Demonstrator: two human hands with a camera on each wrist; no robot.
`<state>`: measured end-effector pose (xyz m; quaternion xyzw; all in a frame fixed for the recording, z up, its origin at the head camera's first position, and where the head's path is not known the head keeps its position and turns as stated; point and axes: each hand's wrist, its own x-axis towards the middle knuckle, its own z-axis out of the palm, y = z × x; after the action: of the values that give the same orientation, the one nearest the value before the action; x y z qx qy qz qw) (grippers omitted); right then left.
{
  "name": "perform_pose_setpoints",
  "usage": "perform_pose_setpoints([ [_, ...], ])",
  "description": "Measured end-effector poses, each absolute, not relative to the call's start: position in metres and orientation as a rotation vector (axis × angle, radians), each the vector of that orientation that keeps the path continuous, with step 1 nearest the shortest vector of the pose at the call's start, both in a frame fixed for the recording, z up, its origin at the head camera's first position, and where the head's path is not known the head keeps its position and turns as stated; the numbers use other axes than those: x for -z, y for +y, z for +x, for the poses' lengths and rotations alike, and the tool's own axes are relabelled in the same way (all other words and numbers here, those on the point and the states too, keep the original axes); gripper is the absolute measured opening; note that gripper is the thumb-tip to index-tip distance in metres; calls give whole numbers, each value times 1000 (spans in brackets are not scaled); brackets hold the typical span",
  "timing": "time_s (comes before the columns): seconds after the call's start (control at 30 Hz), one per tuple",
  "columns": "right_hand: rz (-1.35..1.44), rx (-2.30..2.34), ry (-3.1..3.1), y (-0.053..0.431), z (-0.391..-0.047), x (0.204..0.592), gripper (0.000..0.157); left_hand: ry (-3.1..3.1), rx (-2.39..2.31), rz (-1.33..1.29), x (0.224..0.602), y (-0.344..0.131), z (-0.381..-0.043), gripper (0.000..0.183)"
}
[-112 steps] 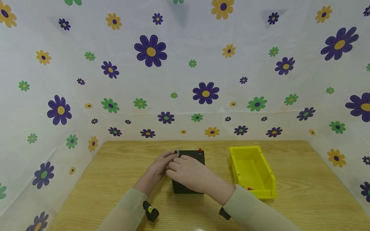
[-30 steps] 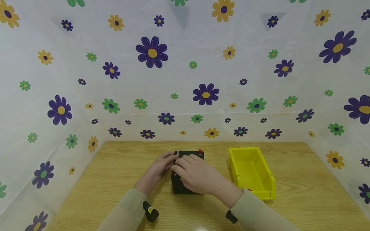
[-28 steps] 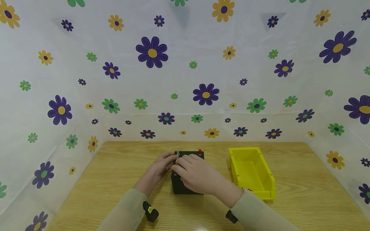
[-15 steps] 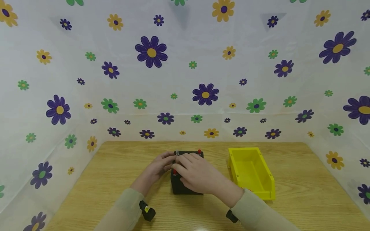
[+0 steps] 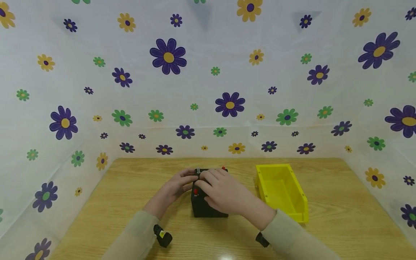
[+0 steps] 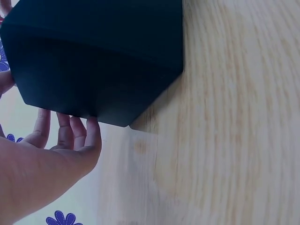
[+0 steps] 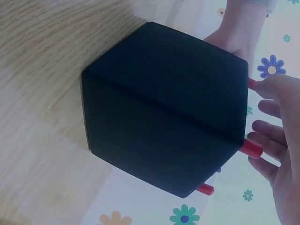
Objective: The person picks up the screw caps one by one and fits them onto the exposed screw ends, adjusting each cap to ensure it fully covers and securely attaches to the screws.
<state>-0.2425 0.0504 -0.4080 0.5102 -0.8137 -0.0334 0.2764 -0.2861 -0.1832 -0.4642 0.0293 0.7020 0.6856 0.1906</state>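
Observation:
A black box (image 5: 209, 209) stands on the wooden table. A red-capped post (image 5: 196, 191) rises at its front left corner, a bare metal post (image 5: 198, 170) at the back left. The right wrist view shows another red-capped post (image 7: 251, 148) at a top corner. My left hand (image 5: 175, 185) lies along the box's left side; its fingertips (image 6: 93, 125) meet the edge. Above the box top is my right hand (image 5: 229, 193), fingers loosely bent and nothing visible between them. Its thumb (image 7: 274, 87) appears beside a red cap; contact is unclear.
A yellow bin (image 5: 281, 168) stands to the right of the box, its near left side partly behind my right sleeve (image 5: 289, 231). A white flower-patterned sheet (image 5: 195, 83) encloses the back and sides of the table (image 5: 136, 173).
My right hand has shifted slightly right and back from the box's front left corner, uncovering the red cap there. My left hand has drawn slightly left, staying near the box's side.

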Motion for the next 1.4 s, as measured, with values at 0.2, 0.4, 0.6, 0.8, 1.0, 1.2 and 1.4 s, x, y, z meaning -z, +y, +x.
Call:
perform_pose_setpoints([
  [0.2, 1360, 91, -2255, 55, -243, 403, 50, 1955, -1938, 56, 462, -184, -287, 59],
  [0.4, 1348, 99, -2312, 62, -244, 399, 49, 1948, -1940, 51, 459, -186, -284, 61],
  [0.6, 1327, 110, -2325, 69, -245, 397, 48, 1949, -1943, 79, 458, -188, -284, 61],
  [0.8, 1311, 121, -2330, 78, -247, 397, 49, 1952, -1942, 80, 458, -188, -282, 61],
  [1.0, 1302, 103, -2369, 85, -249, 396, 51, 1945, -1938, 102, 460, -189, -281, 60],
  [1.2, 1319, 78, -2380, 91, -249, 394, 56, 1937, -1944, 117, 461, -191, -281, 59],
  [1.4, 1291, 46, -2406, 96, -250, 391, 60, 1926, -1939, 123, 460, -191, -280, 60],
])
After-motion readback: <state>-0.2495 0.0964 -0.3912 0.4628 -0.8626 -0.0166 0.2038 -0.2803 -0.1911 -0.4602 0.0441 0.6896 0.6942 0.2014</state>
